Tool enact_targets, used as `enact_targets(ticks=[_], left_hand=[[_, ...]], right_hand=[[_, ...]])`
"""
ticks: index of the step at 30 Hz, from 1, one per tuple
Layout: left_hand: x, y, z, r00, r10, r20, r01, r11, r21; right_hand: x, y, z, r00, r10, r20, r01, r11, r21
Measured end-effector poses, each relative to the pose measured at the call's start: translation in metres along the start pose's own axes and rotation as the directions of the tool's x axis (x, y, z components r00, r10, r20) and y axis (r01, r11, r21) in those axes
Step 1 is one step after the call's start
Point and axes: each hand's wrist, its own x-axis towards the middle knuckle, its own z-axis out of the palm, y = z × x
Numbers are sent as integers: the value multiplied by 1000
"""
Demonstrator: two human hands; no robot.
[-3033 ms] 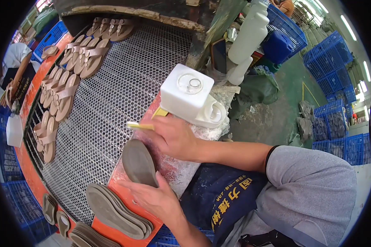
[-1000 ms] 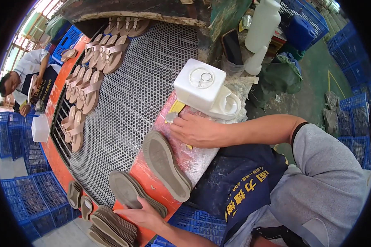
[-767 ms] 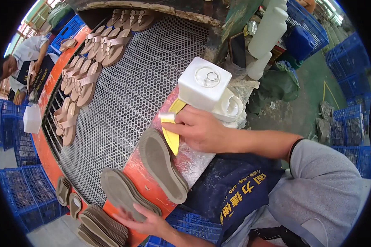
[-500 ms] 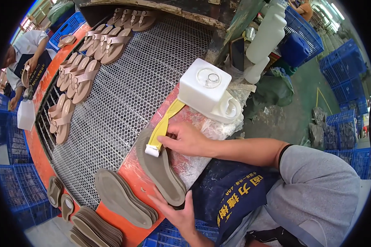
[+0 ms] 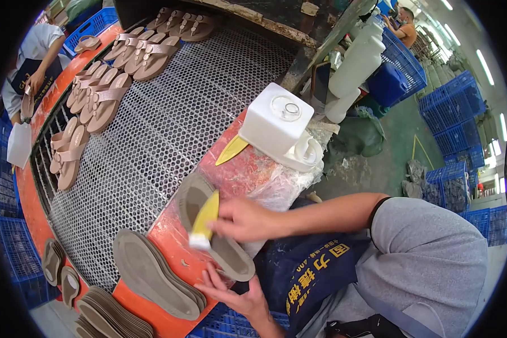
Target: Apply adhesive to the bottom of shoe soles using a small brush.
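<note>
My right hand point(image 5: 245, 218) is closed round the yellow handle of a brush point(image 5: 207, 214), smeared by motion. Its white bristle end is over the middle of a grey-brown shoe sole point(image 5: 236, 263). This sole lies slantwise along the near edge of the orange table. At the sole's heel end, my left hand point(image 5: 243, 299) holds it between thumb and fingers. Another yellow strip-like handle point(image 5: 231, 151) sticks out beside a white plastic container point(image 5: 279, 115) with a ring on top. To the left of the held sole lies a stack of similar soles point(image 5: 152, 270).
A metal mesh surface point(image 5: 169, 118) carries rows of pink-strapped sandals point(image 5: 107, 101) at its far left. More stacked soles point(image 5: 112, 312) lie at the lower left. White bottles point(image 5: 357, 62) and blue crates point(image 5: 450, 107) stand to the right. A co-worker point(image 5: 36, 62) handles a sandal at the far left.
My right hand has swept the brush down and left along the sole, and the brush is now blurred. The view has shifted slightly. My left hand stays at the heel end.
</note>
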Motion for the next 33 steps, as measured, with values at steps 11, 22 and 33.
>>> enact_targets(ticks=[11,22,33], left_hand=[[-3,-9,15,970,-18,-244,-26,984,-175],[-7,-16,10,979,-52,-198,8,976,-218],[-8,-13,13,979,12,-205,-27,997,-67]], right_hand=[[-23,10,-6,987,11,159,-45,976,213],[-54,10,-37,810,-3,587,-74,991,108],[-59,12,-41,919,46,391,-120,979,165]])
